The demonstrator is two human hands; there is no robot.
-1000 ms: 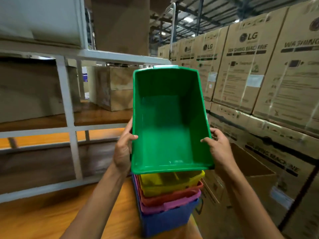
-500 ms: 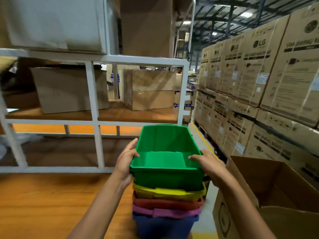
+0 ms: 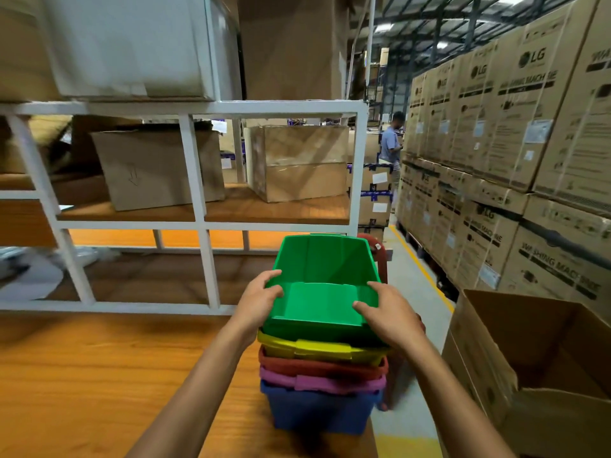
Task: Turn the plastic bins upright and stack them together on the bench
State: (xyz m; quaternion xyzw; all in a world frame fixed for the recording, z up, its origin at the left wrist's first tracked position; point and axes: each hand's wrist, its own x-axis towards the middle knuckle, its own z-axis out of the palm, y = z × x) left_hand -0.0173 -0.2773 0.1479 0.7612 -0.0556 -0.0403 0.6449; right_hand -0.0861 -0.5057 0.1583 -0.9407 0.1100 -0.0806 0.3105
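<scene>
Green bin (image 3: 324,259) upright, nested atop coloured bin stack (image 3: 319,383).

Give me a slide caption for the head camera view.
The left hand and right hand grip the green bin atop the stack of coloured bins on the wooden bench.

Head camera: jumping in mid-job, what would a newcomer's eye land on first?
A green plastic bin tops a colourful stack, over a yellow bin, red bin, pink bin and blue bin, at the right end of the orange wooden bench. The left hand and right hand grip its near corners. On the right rises a wall of brown LG washing-machine cartons.
</scene>
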